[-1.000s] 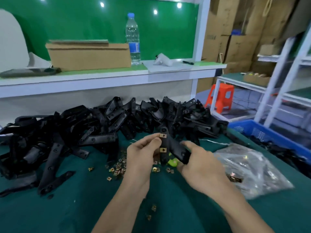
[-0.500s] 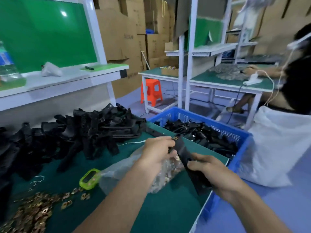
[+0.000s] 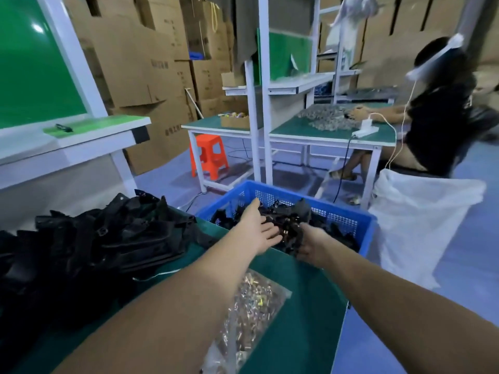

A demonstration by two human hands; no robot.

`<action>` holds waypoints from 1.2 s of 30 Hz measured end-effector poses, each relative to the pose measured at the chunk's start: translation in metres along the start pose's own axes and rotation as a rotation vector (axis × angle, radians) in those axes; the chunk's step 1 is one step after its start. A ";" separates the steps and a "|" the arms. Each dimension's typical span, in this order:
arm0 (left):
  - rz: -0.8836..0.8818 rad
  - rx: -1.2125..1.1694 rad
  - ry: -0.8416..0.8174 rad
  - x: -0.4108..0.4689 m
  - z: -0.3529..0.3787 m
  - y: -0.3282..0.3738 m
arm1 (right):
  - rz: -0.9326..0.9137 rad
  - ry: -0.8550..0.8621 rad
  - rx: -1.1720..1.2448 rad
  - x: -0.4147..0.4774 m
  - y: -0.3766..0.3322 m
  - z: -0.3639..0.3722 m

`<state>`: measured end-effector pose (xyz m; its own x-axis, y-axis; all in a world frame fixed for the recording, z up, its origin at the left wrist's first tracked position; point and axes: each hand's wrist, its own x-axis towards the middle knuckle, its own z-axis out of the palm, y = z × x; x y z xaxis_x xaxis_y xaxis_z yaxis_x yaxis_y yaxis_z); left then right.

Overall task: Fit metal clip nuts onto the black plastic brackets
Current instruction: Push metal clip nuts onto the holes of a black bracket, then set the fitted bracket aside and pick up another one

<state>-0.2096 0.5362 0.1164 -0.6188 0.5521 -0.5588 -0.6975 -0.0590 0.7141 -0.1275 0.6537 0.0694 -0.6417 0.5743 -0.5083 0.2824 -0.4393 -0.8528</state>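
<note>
Over the blue crate point(image 3: 348, 215) the right hand point(image 3: 313, 246) grips a black bracket point(image 3: 292, 238) with a brass clip nut point(image 3: 285, 233) showing on it. The left hand point(image 3: 256, 231) is spread flat just beside it. I'd say most of the job remains: a big heap of brackets point(image 3: 94, 238) waits on the worktop point(image 3: 297, 306), near the bag of clip nuts point(image 3: 251, 306).

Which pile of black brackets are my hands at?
The pile in the blue crate; the right hand grips a bracket there. The table heap lies untouched at left.
</note>
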 end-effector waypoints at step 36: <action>0.854 -0.357 1.326 -0.389 -0.468 -0.099 | -0.666 -0.913 -1.044 -0.276 0.220 0.375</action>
<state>-0.0690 -0.0615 0.0661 -0.5788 -0.8000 -0.1578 0.0691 -0.2409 0.9681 -0.1555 0.1393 0.0667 -0.9444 -0.3129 -0.1012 -0.1162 0.6054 -0.7874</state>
